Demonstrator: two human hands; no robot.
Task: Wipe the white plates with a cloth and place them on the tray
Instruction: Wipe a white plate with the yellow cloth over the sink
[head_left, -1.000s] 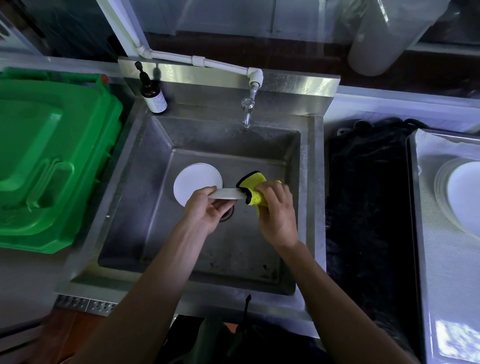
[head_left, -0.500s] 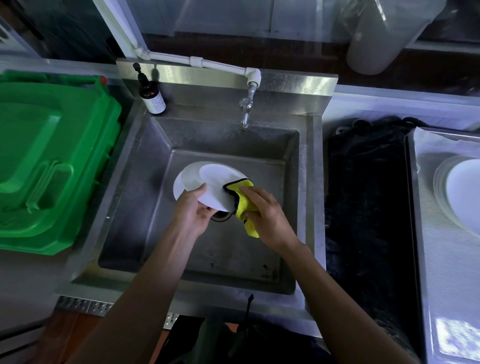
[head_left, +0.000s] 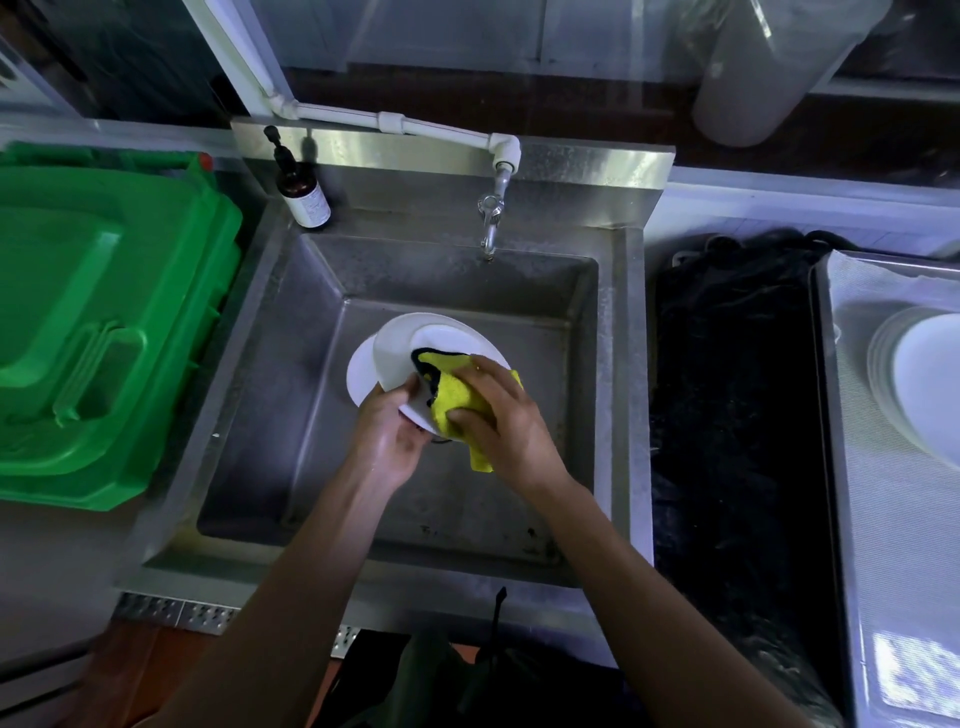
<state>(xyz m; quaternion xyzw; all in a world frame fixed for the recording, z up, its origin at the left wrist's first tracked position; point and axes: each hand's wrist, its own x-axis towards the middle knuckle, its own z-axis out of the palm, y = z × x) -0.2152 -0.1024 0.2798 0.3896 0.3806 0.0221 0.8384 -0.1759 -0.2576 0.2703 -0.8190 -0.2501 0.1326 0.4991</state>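
A stainless steel sink (head_left: 291, 364) occupied the centre of the frame, with a tap (head_left: 491, 218) fed by a white pipe (head_left: 395, 122) at its upper edge. A brown pump bottle (head_left: 304, 195) stood at its upper-left corner. A green bin lid (head_left: 104, 322) filled the left side. A black mat (head_left: 732, 395) lay at right.

stacked plates (head_left: 919, 384) cut by right edge

Dim, bluish picture with dark corners. Daylight falls from above, glaring off the steel splashback (head_left: 452, 150) in the upper middle and brightening the white plate (head_left: 400, 345) at centre. Lower frame lies in deep shadow. Wide-angle lens bends the edges; detail stays soft
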